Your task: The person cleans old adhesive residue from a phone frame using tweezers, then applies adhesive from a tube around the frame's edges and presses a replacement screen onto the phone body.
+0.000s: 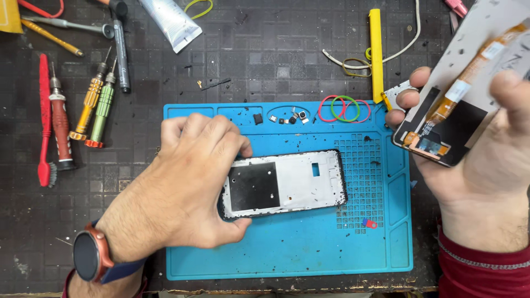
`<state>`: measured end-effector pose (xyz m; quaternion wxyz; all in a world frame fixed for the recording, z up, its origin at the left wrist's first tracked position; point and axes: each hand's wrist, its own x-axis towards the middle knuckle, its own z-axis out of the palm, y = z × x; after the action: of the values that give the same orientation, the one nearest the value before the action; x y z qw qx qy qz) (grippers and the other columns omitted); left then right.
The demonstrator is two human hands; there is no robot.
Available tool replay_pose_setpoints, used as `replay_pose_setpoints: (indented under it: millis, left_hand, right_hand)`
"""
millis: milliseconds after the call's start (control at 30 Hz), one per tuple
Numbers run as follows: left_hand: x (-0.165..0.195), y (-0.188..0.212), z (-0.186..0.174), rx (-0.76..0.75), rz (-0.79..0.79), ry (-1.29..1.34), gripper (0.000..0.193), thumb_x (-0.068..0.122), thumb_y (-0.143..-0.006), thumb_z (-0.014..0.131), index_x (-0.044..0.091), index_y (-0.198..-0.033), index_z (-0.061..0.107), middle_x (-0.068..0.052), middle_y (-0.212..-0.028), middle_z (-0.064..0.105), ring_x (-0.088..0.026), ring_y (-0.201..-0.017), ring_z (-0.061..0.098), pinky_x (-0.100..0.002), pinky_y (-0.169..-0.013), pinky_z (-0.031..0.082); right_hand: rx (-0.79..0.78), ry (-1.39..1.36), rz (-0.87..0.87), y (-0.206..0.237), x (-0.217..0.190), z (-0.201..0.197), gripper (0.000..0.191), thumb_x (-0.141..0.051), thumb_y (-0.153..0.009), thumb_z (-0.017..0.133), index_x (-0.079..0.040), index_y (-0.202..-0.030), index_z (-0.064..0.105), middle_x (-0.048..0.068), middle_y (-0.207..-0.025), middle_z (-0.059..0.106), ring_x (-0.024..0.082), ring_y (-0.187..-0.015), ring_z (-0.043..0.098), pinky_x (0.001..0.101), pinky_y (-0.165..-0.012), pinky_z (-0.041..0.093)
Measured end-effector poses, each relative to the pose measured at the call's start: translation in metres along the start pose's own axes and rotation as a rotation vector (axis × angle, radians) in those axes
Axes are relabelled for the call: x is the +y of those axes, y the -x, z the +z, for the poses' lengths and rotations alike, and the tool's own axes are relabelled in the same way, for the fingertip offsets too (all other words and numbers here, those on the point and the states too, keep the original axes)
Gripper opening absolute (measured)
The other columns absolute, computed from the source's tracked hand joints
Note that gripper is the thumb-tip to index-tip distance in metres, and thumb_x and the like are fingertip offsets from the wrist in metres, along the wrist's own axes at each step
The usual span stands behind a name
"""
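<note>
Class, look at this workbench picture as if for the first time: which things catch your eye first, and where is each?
First comes the bright blue mat in the middle, where the left hand steadies a bare phone frame by its left end. At the upper right, the right hand holds up a detached screen panel with an orange ribbon cable on its back. Coloured screwdrivers lie on the dark bench to the left.

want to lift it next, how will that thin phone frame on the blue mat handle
The phone frame looks thin with cutouts, so probably light and a bit bendy. Lying flat on the blue mat, it should not roll. The left hand grips its end.
</note>
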<state>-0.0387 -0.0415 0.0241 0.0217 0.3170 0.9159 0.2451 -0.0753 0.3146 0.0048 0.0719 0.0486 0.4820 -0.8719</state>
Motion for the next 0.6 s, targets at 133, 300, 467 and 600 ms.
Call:
replay_pose_setpoints:
  millis: [133, 300, 467, 600]
  left_hand:
    - [0.001, -0.007, -0.013, 0.064, 0.031, 0.116, 0.078, 0.041, -0.048, 0.089, 0.006, -0.111, 0.06, -0.011, -0.111, 0.059, -0.033, -0.109, 0.052, -0.047, -0.099, 0.034]
    - [0.003, -0.011, -0.018, 0.158, 0.016, 0.342, 0.08, 0.033, -0.051, 0.092, 0.006, -0.12, 0.061, -0.011, -0.121, 0.061, -0.029, -0.116, 0.06, -0.041, -0.101, 0.047]
    - [0.003, -0.013, -0.008, 0.246, 0.012, 0.484, 0.083, 0.025, -0.054, 0.091, 0.005, -0.129, 0.062, -0.01, -0.129, 0.064, -0.023, -0.121, 0.066, -0.037, -0.109, 0.052]
    - [-0.001, -0.009, -0.001, 0.268, -0.088, 0.753, 0.087, 0.022, -0.064, 0.089, 0.0, -0.141, 0.056, -0.012, -0.136, 0.068, -0.018, -0.124, 0.067, -0.035, -0.118, 0.052]
  right_hand:
    - [0.005, -0.07, 0.03, -0.001, -0.005, 0.007, 0.065, -0.052, -0.11, 0.036, 0.006, -0.133, 0.055, 0.025, -0.114, 0.061, 0.036, -0.1, 0.066, 0.0519, -0.095, 0.057]
    - [-0.034, 0.174, -0.045, 0.002, -0.007, 0.017, 0.075, -0.052, -0.108, 0.021, 0.008, -0.141, 0.054, 0.028, -0.118, 0.062, 0.04, -0.102, 0.069, 0.0522, -0.092, 0.059]
    - [-0.089, 0.475, -0.207, 0.006, -0.006, 0.023, 0.076, -0.049, -0.106, 0.023, 0.012, -0.141, 0.05, 0.032, -0.123, 0.06, 0.039, -0.106, 0.068, 0.05, -0.089, 0.056]
    - [-0.166, 0.517, -0.282, 0.007, -0.008, 0.028, 0.069, -0.05, -0.106, 0.038, 0.01, -0.14, 0.049, 0.026, -0.126, 0.058, 0.034, -0.105, 0.064, 0.0458, -0.092, 0.055]
